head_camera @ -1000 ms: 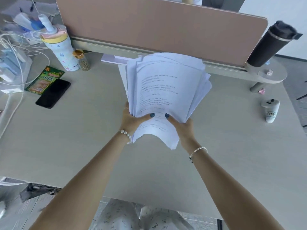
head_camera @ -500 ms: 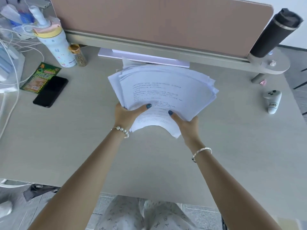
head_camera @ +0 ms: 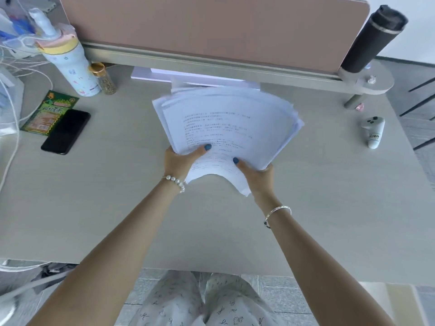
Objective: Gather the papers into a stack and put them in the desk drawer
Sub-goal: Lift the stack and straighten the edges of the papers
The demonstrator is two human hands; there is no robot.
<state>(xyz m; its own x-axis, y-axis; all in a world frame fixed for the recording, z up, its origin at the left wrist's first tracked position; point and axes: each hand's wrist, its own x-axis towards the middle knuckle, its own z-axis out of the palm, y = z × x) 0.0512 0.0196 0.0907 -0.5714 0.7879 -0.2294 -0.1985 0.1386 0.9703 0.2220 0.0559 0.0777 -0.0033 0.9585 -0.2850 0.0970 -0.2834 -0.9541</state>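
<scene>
A loose, fanned stack of white printed papers is held above the middle of the grey desk. My left hand grips its near left edge, thumb on top. My right hand grips the near right edge, thumb on the top sheet. The sheets splay out unevenly at the far side, and one lower sheet curls down between my hands. More white paper lies flat at the back, under the partition. No drawer is in view.
A black phone and a green packet lie at the left, beside a pale bottle and a small jar. Cables run along the left edge. A black tumbler and a white controller are at the right. A brown partition closes the back.
The paper stack has come down from nearly upright to a flatter tilt over the desk, fanning wider. Both hands keep their hold.
</scene>
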